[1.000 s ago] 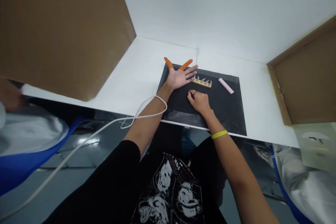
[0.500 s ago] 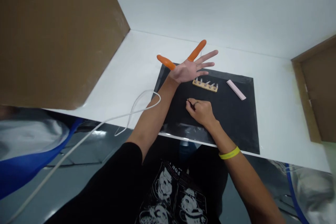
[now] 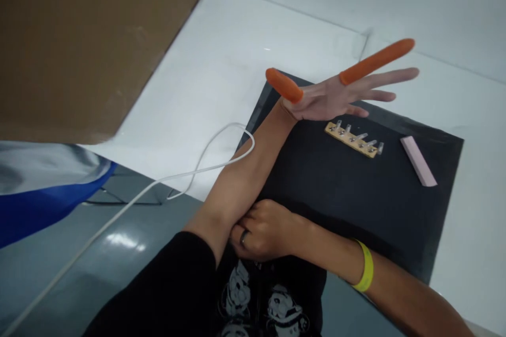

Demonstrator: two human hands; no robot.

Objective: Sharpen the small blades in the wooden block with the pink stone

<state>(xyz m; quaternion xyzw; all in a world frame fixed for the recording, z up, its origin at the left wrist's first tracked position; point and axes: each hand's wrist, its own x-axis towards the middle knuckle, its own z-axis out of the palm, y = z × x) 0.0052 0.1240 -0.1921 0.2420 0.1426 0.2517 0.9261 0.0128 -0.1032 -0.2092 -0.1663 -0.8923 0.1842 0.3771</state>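
My left hand [image 3: 326, 99] is stretched out palm up with its fingers spread, holding nothing. Orange finger cots cover its thumb and index finger. My right hand [image 3: 266, 230], with a dark ring on one finger, is curled closed against my left forearm near the elbow. What its fingertips hold, if anything, is hidden. Below my left fingers, a light wooden strip [image 3: 348, 140] carrying several short clear pegs and metal screws lies on a black mat [image 3: 316, 174]. To the strip's right lies a pale pink bar [image 3: 418, 161].
A white cable [image 3: 193, 172] loops over my left forearm and hangs off the table edge. The black mat lies on a white table [image 3: 221, 73]. A large brown panel [image 3: 90, 47] stands at the left. Blue and grey material [image 3: 47, 200] sits beyond the table's left edge.
My right hand has moved from over the mat down and left to my left forearm. My left hand stays spread. The view has shifted and come closer.
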